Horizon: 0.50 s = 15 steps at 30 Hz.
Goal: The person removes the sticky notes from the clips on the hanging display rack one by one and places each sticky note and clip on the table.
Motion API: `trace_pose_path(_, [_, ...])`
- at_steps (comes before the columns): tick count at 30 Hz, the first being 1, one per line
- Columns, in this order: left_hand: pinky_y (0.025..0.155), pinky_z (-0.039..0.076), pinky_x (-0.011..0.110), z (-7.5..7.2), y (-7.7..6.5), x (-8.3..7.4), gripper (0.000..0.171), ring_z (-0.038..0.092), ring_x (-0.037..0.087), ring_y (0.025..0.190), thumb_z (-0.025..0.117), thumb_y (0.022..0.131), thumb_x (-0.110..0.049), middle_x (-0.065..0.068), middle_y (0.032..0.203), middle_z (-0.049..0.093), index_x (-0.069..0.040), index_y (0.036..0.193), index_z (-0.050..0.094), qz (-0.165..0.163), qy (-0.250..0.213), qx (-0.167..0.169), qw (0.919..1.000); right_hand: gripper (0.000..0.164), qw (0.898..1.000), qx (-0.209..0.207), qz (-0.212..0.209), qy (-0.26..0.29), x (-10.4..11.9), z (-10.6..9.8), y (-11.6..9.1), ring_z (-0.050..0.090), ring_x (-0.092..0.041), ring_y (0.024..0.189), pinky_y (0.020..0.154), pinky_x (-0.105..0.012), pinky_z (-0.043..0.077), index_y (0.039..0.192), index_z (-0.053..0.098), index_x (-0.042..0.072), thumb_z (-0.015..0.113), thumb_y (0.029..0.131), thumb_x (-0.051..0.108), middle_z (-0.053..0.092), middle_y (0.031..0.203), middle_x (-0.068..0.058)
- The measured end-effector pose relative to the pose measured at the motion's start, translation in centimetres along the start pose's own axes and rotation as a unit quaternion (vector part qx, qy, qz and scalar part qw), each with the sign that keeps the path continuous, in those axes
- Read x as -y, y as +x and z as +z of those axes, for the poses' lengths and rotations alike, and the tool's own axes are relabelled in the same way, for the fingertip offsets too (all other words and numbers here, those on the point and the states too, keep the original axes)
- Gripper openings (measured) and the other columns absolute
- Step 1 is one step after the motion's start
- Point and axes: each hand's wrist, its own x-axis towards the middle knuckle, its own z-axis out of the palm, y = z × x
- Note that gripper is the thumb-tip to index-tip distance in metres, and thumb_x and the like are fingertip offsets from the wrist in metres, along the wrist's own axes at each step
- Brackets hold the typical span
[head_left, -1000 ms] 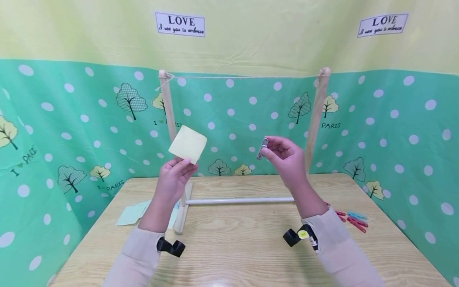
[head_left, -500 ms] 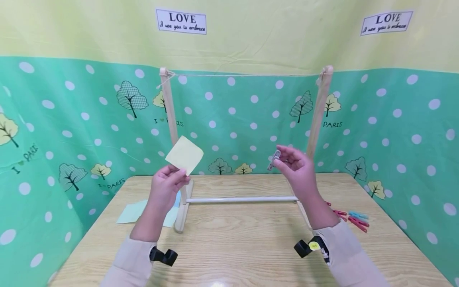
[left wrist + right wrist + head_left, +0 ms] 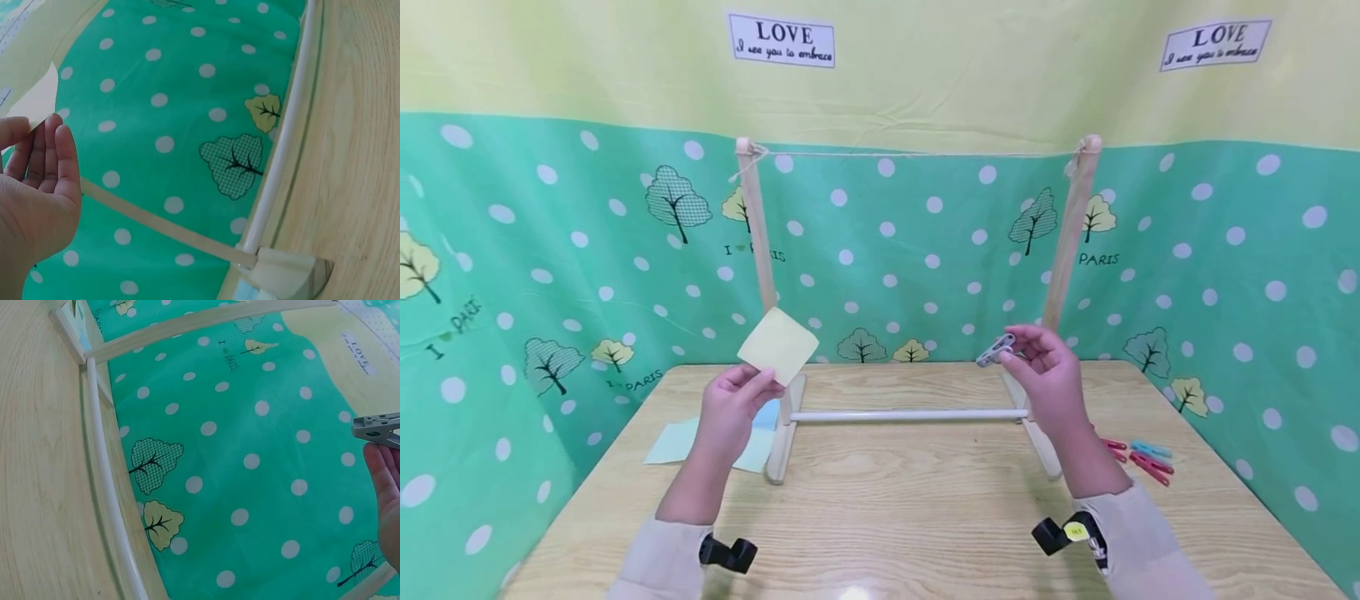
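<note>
My left hand (image 3: 730, 408) pinches a square pale yellow paper (image 3: 778, 347) by its lower corner, between thumb and fingers, in front of the left post. In the left wrist view the same paper (image 3: 39, 97) shows partly, at the left edge. On the other side, my right hand (image 3: 1051, 379) holds a grey clothespin (image 3: 997, 350) between thumb and fingers, before the right post. The right wrist view catches the clothespin (image 3: 378, 428) at its right edge, with part of the hand below. Paper and clothespin are well apart, both above the table.
A string (image 3: 917, 155) runs between the tops of two wooden posts (image 3: 760, 233). Low down, a white bar (image 3: 910, 415) joins their feet. Pale blue-green papers (image 3: 673, 442) lie left on the table (image 3: 880, 517); red clothespins (image 3: 1152, 467) and a blue one (image 3: 1150, 450) lie right.
Both hands have come down and moved farther apart, the left with the paper, the right with the clothespin. The clothespin has tilted from near upright to a flatter slant.
</note>
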Motion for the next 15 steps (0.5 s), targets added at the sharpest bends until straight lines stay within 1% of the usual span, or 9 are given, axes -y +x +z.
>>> trace_pose_path(3, [0.077,0.06,0.028,-0.8,-0.3,0.2,0.006,0.068,0.013,0.071,0.07,0.091,-0.008,0.003,0.074,0.069,-0.009,0.085,0.07,-0.004,0.037,-0.012,0.9992,0.029,1.0,-0.001,0.007,-0.005,-0.2,-0.5,-0.3,0.06,-0.014,0.09,0.082,-0.018,0.055,0.114,0.055,-0.015,0.064,0.087,-0.011,0.064,0.098,-0.006])
trace_pose_path(7, [0.074,0.06,0.029,-2.0,-0.7,0.4,0.003,0.068,0.014,0.069,0.072,0.09,-0.008,0.003,0.075,0.069,-0.007,0.09,0.069,0.003,0.075,-0.017,0.997,0.03,1.0,-0.001,0.013,-0.009,-0.5,-1.3,-0.9,0.061,-0.013,0.09,0.081,-0.018,0.054,0.117,0.056,-0.013,0.064,0.088,-0.01,0.064,0.1,-0.005])
trace_pose_path(11, [0.074,0.06,0.028,-3.1,-1.2,0.4,0.008,0.068,0.014,0.069,0.072,0.09,-0.01,0.002,0.076,0.069,-0.005,0.094,0.068,0.002,0.093,-0.019,0.9955,0.03,1.0,-0.003,0.021,-0.015,-0.8,-2.2,-1.5,0.06,-0.012,0.091,0.081,-0.017,0.054,0.118,0.058,-0.011,0.064,0.089,-0.009,0.064,0.1,-0.004])
trace_pose_path(15, [0.074,0.06,0.027,-3.9,-1.6,0.3,0.007,0.067,0.013,0.07,0.072,0.09,-0.011,0.001,0.076,0.067,-0.006,0.095,0.069,-0.006,0.107,-0.032,0.9937,0.028,0.999,0.001,0.036,-0.022,-1.1,-3.0,-2.0,0.061,-0.013,0.093,0.084,-0.017,0.053,0.116,0.057,-0.011,0.065,0.09,-0.007,0.064,0.101,-0.004])
